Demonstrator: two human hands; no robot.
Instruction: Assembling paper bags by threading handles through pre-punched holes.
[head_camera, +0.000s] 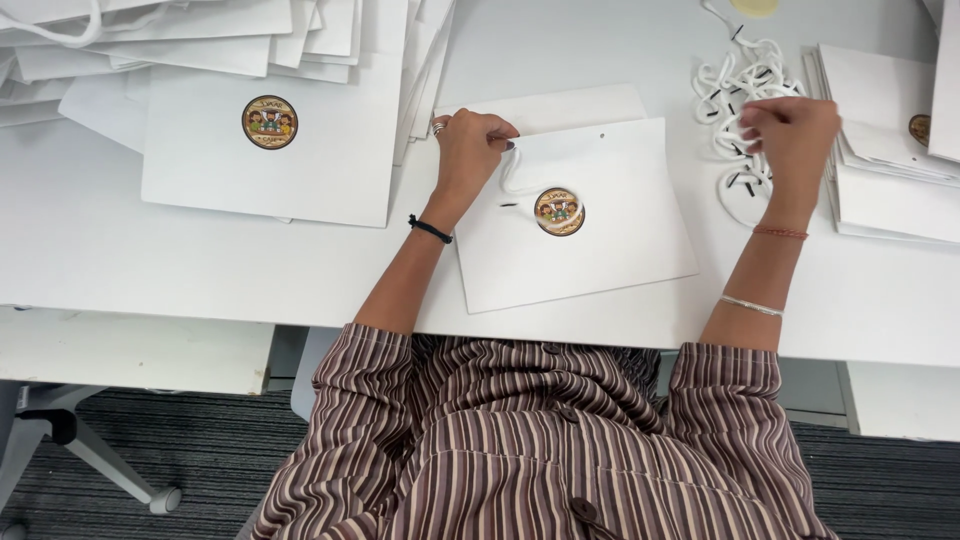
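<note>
White table (120, 250) is bearing everything here, with grey carpet and a chair base showing below its edge. Left hand (468, 150) is pinching a white cord (515, 180) at the top of a flat white paper bag (590, 240) (round sticker in front). Right hand (790, 140) is closing its fingers over a pile of cords (735, 80). Stacked bags (270, 150) are lying to the left.

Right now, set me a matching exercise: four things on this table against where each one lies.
Things:
1. left hand
2. right hand
3. pile of white cords
4. round sticker

Places:
A. middle of the front white paper bag
B. over the cord pile
C. upper edge of the front bag
D. far right of the table

Pairs: 1-C, 2-B, 3-D, 4-A
</note>
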